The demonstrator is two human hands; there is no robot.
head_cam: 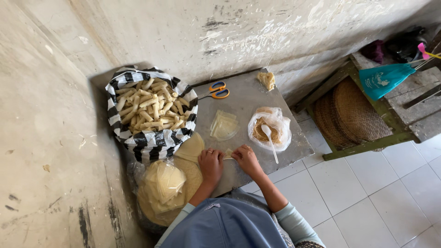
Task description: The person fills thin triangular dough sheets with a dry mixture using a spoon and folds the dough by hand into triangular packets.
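Note:
My left hand (pixel 211 164) and my right hand (pixel 246 158) meet over a small pale wrapper piece (pixel 227 154) on the grey board (pixel 248 94), both pinching it between the fingers. Just beyond them lies a short stack of thin translucent wrappers (pixel 224 126). To the right of my right hand a clear plastic bag holds brown crumbly filling (pixel 265 130) with a white spoon (pixel 269 141) stuck in it. Left of the board stands a black-and-white striped bag (pixel 147 140) full of pale rolled sticks (pixel 149 108).
Orange-handled scissors (pixel 216 90) lie at the board's far edge, with a crumpled pale lump (pixel 267 80) near the far right corner. A plastic bag of round pale sheets (pixel 165 186) sits by my left arm. A green wooden rack with woven trays (pixel 351 112) stands to the right on white tiles.

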